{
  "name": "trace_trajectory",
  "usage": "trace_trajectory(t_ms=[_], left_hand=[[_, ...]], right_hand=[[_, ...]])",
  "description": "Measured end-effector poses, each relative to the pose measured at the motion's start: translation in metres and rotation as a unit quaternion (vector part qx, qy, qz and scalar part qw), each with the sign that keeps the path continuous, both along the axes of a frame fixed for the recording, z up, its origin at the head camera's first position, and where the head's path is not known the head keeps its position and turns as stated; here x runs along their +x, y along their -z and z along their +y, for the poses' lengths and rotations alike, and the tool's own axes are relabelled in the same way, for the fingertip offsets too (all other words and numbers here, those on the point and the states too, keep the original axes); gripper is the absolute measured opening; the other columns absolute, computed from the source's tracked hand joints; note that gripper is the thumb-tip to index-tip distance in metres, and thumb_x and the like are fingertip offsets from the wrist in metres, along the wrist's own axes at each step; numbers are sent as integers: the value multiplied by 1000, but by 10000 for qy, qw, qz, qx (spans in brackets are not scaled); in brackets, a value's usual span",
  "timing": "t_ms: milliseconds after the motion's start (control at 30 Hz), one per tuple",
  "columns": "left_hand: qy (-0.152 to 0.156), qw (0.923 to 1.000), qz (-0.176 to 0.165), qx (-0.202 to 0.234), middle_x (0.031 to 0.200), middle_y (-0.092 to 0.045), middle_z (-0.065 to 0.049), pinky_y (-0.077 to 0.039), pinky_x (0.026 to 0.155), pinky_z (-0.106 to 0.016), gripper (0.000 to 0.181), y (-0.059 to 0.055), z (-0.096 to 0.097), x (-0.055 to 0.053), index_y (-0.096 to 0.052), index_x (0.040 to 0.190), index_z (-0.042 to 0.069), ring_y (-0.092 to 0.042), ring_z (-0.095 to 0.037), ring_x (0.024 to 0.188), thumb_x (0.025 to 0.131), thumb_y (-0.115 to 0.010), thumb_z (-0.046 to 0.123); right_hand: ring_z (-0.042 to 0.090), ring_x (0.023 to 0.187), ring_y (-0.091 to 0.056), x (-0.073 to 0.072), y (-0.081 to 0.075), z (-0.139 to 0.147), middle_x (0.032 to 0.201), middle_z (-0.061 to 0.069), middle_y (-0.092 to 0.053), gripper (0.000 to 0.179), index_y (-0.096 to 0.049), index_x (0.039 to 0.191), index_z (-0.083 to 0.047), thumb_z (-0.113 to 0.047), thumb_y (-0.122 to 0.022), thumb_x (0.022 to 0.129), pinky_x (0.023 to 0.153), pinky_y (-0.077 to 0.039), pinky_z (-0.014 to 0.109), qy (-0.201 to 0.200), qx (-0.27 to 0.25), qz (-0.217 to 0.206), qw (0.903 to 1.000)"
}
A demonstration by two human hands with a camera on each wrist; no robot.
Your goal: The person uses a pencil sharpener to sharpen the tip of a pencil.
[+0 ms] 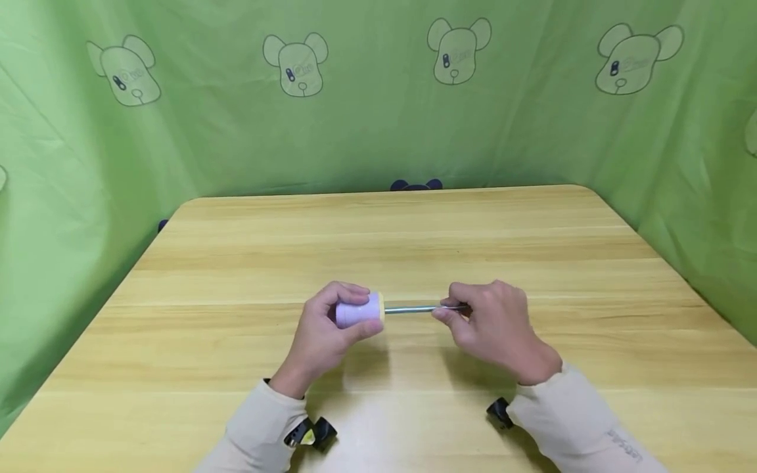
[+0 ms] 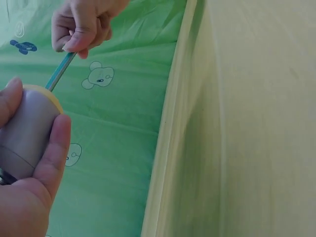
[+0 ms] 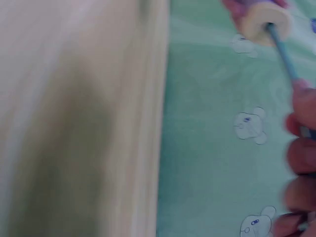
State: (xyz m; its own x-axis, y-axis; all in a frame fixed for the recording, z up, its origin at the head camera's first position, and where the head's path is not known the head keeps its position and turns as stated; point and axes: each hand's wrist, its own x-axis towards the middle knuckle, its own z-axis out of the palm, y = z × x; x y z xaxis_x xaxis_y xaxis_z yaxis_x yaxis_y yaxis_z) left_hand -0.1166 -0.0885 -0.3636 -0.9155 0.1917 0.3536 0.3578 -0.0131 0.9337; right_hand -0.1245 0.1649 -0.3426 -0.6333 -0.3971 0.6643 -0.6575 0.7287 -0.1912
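A small lavender pencil sharpener (image 1: 358, 314) with a pale yellow end lies sideways in my left hand (image 1: 322, 338), held between fingers and thumb. In the right wrist view, its yellow face (image 3: 259, 24) has a round hole with a thin teal pencil (image 3: 282, 52) in it. The pencil (image 1: 411, 309) runs level across the gap to my right hand (image 1: 491, 322), which pinches its other end between thumb and curled fingers. The pencil's tip is hidden inside the sharpener. Both hands are above the wooden table (image 1: 378, 243), casting shadows on it.
A green curtain (image 1: 367, 131) printed with bear heads hangs behind the table and along both sides. Black wrist cameras (image 1: 324, 433) are strapped at the cuffs of the light sleeves (image 1: 260, 427). The table's far edge lies beyond the hands.
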Motion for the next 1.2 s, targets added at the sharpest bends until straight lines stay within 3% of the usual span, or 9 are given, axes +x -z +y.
trace_trajectory(t_ms=[133,233,333,433,533,633,867,1033,1200], left_hand=[[178,9978,590,-245,111,-61,-15,-58,82,-38,31,2,1,1,-63,92,-1,-59,-32,103,68,-83,-7],[108,9966,735,-343,111,-61,-14,-58,82,-37,30,1,1,0,-64,92,0,-59,-32,104,69,-83,-5],[-128,9982,492,-315,113,-61,-13,-58,82,-36,30,0,-2,-1,-65,96,0,-59,-32,102,71,-82,-4],[-256,9990,240,-273,116,-61,-13,-57,81,-38,32,-2,-3,-2,-65,100,0,-59,-32,101,73,-81,-4],[-288,9991,175,-253,116,-61,-13,-56,81,-39,31,-2,-3,-3,-65,101,0,-58,-32,101,74,-81,-3],[-318,9991,184,-190,116,-61,-14,-56,81,-39,31,-2,-3,-4,-64,101,-1,-58,-32,101,75,-80,-3],[-308,9995,105,-62,116,-60,-15,-56,80,-38,31,-4,-5,-4,-62,101,-2,-58,-32,100,75,-79,-5],[-202,9998,25,-89,117,-59,-17,-56,79,-36,31,-3,-5,-3,-61,100,-3,-58,-32,99,75,-78,-6],[-194,9996,-23,-183,117,-58,-16,-56,80,-37,31,-4,-6,-2,-60,99,-2,-57,-33,100,74,-79,-5]], right_hand=[[1,44,-30,7,-12,4,51,-14,-42,34,-50,61,-21,-20,-74,85,39,-26,20,9,-83,-1964,9805],[5,47,-35,7,-12,4,55,-11,-45,28,-57,65,-17,-21,-73,87,44,-32,21,-27,-235,-2415,9701],[9,55,-43,5,-6,3,69,-10,-57,14,-67,76,-14,-15,-80,81,49,-39,22,-176,-387,-1888,9811],[12,66,-53,1,1,1,82,-7,-63,18,-71,84,-11,-7,-85,73,62,-46,27,-306,-527,-968,9934],[16,73,-57,-2,6,-1,81,-3,-65,21,-70,80,-9,-4,-87,67,75,-38,40,-264,-646,-76,9975],[20,73,-58,-3,7,-4,78,1,-66,23,-70,80,-6,-4,-88,65,72,-29,45,-178,-696,541,9960],[15,60,-53,-4,11,-10,76,3,-65,22,-68,80,-4,1,-84,66,60,-36,31,-307,-756,1012,9915],[20,58,-59,-6,16,-11,69,3,-62,12,-65,74,-5,-7,-77,71,56,-38,33,-281,-844,1246,9882],[14,46,-51,-7,15,-12,64,-3,-57,15,-61,67,-9,-16,-72,76,43,-34,24,-277,-704,1354,9879]])
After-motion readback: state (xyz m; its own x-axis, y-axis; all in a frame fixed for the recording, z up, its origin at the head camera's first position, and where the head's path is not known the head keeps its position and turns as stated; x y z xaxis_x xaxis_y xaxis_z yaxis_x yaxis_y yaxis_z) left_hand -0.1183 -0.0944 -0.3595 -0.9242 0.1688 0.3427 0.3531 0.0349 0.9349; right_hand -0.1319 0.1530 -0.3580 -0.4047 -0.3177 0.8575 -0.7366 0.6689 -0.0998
